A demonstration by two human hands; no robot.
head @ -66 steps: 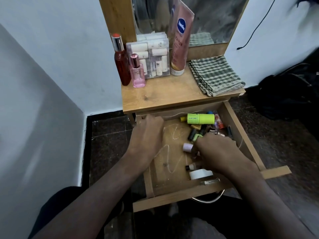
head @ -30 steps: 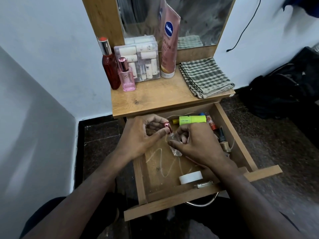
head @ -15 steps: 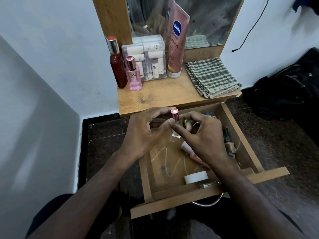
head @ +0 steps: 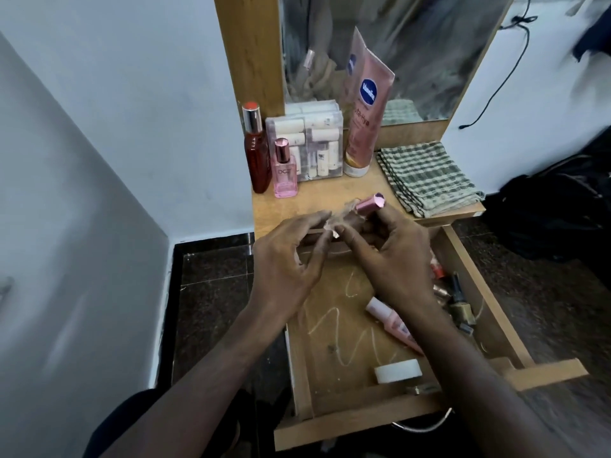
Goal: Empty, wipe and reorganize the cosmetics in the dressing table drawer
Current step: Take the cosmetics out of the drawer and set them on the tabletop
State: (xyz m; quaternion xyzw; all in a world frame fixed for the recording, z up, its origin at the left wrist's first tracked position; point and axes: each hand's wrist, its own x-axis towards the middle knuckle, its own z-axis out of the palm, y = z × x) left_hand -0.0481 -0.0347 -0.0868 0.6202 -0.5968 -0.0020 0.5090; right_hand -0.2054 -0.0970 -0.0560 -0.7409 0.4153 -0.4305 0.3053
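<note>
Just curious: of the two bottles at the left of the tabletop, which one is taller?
The dark red bottle with the silver neck; it rises well above the pale pink bottle beside it.

Place: home bedroom corner, dressing area
Furniture: wooden dressing table (head: 317, 196) with mirror (head: 413, 54), open drawer (head: 334, 355)
Contents: lotion tube (head: 363, 110), perfume bottles (head: 284, 170), folded cloth (head: 426, 176)
Surround: white walls (head: 132, 110), dark tiled floor (head: 211, 292)
</note>
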